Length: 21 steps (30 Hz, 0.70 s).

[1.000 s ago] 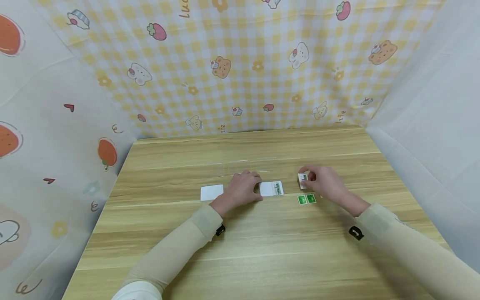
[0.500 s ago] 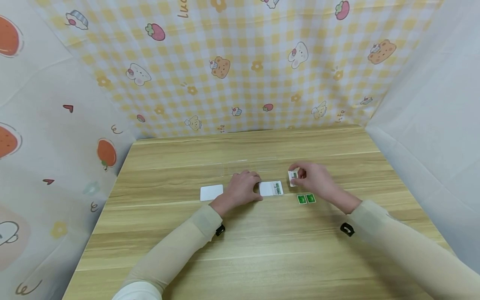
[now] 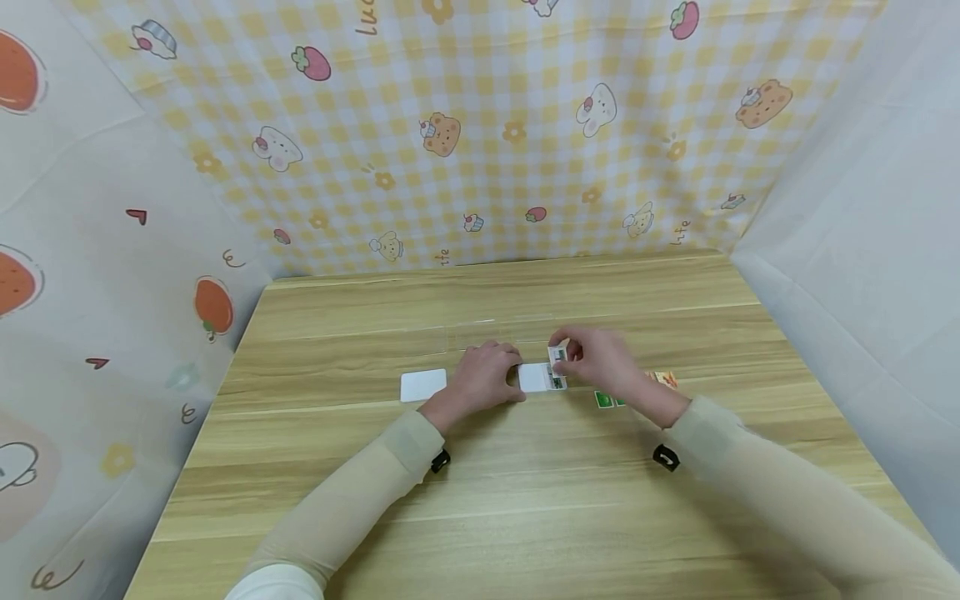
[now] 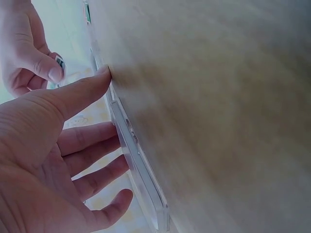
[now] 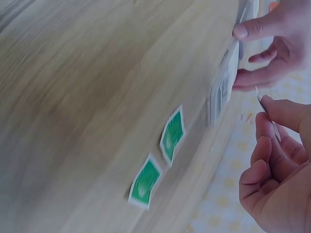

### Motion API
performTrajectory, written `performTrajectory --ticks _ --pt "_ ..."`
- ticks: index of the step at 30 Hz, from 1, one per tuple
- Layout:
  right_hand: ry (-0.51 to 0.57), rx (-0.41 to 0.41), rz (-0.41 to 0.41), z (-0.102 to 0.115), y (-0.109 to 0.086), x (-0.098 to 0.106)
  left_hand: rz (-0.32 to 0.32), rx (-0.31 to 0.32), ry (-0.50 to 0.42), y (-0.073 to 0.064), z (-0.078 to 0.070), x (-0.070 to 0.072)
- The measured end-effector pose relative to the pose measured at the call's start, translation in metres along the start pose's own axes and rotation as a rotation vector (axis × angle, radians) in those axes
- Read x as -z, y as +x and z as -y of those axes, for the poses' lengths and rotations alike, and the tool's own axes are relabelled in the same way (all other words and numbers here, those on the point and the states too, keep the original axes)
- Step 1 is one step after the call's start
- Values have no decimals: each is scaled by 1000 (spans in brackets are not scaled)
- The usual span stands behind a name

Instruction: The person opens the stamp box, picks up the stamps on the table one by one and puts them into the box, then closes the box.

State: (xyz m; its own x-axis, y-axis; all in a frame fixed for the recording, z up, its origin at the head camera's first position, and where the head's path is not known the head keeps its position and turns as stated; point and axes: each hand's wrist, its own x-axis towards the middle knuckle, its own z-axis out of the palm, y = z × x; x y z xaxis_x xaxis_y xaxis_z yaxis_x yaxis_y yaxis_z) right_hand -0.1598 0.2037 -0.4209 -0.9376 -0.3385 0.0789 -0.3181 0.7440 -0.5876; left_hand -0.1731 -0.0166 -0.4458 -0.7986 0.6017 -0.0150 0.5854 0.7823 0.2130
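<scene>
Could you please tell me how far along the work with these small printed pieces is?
Apparently done: one printed piece lies at the right end of the white card, whose edges the left hand holds. In hand: the right hand pinches a second piece at that end. Probably left: two green pieces, at least one orange piece, and perhaps the blank card.

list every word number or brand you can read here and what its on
"luc": sideways on the checked curtain, cut off at the head view's top
"life": sideways on the curtain's lower right
"life": on its lower middle, first letter unclear
Too small or blurred: any print on the slip in the right hand, green slips, orange slip, white card
</scene>
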Motion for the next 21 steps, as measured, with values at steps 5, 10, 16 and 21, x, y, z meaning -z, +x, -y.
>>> performTrajectory --ticks 5,10,16,21 --pt "-9 12 15 6 6 -12 -8 0 -2 0 1 -1" --pt "-20 31 20 12 11 -19 -17 -4 7 0 2 -3" --pt "-23 64 0 20 16 -22 -23 -8 2 0 2 -4" --pt "-24 64 6 20 18 -26 -27 -14 -6 0 2 -3"
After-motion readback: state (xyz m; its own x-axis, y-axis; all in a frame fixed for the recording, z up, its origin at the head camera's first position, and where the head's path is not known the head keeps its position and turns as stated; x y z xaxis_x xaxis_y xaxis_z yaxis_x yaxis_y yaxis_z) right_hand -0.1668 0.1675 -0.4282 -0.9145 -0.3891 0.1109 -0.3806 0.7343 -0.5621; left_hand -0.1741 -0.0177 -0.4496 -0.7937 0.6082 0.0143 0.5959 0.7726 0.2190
